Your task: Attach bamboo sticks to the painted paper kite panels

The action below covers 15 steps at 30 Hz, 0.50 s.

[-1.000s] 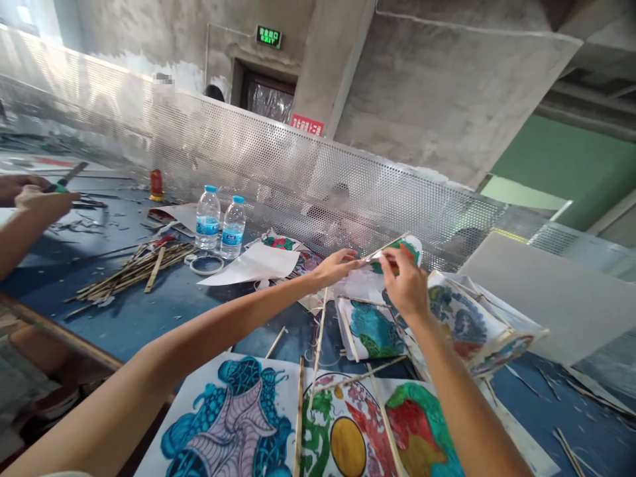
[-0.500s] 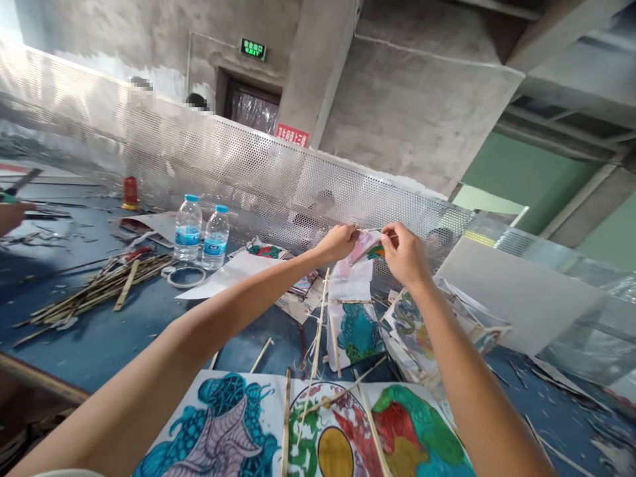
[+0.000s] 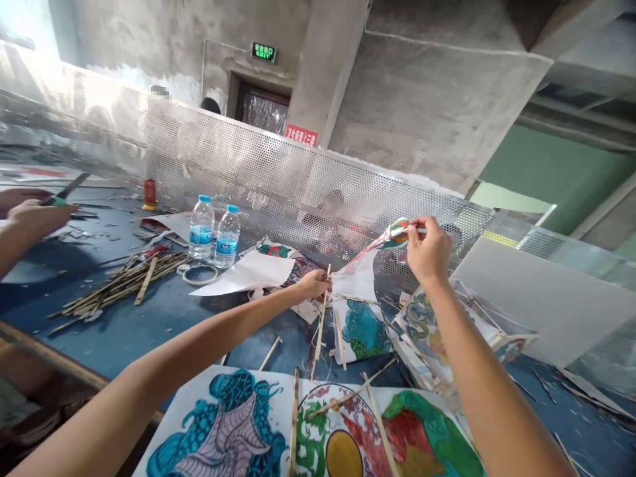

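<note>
A painted paper strip (image 3: 355, 278) stretches between my hands, with its white back showing and its far end twisted into a colourful bunch (image 3: 395, 233). My right hand (image 3: 430, 248) pinches that bunched end, raised on the right. My left hand (image 3: 314, 283) is closed at the strip's left edge, beside a thin bamboo stick (image 3: 322, 318); its fingertips are partly hidden. Below hangs or lies a blue-and-green painted panel (image 3: 365, 328), joined to the strip. Nearest me is a wide painted sheet (image 3: 223, 424) with bamboo sticks (image 3: 294, 424) along it.
Two water bottles (image 3: 201, 228) stand beside a tape roll (image 3: 199, 274) and a pile of bamboo strips (image 3: 119, 285). A white sheet (image 3: 243, 273) lies near them. A perforated metal screen (image 3: 278, 172) borders the table. At left, another person's hands (image 3: 37, 215) hold a blade-like tool.
My left hand has come down and toward me, away from the strip's top. My right hand has moved right, and the strip's far end is now bunched. Another person's hands show more.
</note>
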Each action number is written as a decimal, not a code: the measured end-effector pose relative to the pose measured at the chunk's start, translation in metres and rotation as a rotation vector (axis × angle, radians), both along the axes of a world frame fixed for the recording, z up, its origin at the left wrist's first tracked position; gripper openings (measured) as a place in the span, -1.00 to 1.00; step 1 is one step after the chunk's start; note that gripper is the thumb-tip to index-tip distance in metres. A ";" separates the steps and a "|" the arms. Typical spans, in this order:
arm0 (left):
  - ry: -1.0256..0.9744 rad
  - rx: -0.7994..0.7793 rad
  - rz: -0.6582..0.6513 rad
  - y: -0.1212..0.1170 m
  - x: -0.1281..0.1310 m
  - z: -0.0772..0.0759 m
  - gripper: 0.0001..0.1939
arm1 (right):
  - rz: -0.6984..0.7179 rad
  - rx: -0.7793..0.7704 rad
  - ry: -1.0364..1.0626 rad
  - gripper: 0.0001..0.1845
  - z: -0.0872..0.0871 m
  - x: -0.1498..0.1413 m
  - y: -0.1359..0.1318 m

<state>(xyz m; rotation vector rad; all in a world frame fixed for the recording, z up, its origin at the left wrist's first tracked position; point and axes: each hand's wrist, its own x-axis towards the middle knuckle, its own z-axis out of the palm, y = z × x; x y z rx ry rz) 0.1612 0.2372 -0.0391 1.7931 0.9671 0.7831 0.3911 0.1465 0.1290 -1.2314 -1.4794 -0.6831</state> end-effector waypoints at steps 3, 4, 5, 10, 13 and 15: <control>-0.122 -0.063 0.004 0.005 0.010 0.016 -0.73 | -0.017 0.065 0.022 -0.82 0.012 0.006 0.000; -0.164 -0.070 0.007 0.008 0.013 0.024 -0.72 | -0.025 0.089 0.036 -0.81 0.015 0.009 -0.001; -0.205 -0.075 0.011 0.010 0.016 0.033 -0.72 | -0.031 0.111 0.049 -0.80 0.019 0.013 -0.003; -0.403 -0.117 0.050 0.020 0.029 0.073 -0.69 | -0.068 0.211 0.112 -0.80 0.027 0.035 -0.018; -0.539 -0.164 0.094 0.027 0.029 0.093 -0.70 | -0.087 0.214 0.159 -0.73 0.020 0.045 -0.026; -0.646 -0.191 0.136 0.030 0.021 0.106 -0.71 | -0.087 0.162 0.180 -0.68 0.009 0.047 -0.029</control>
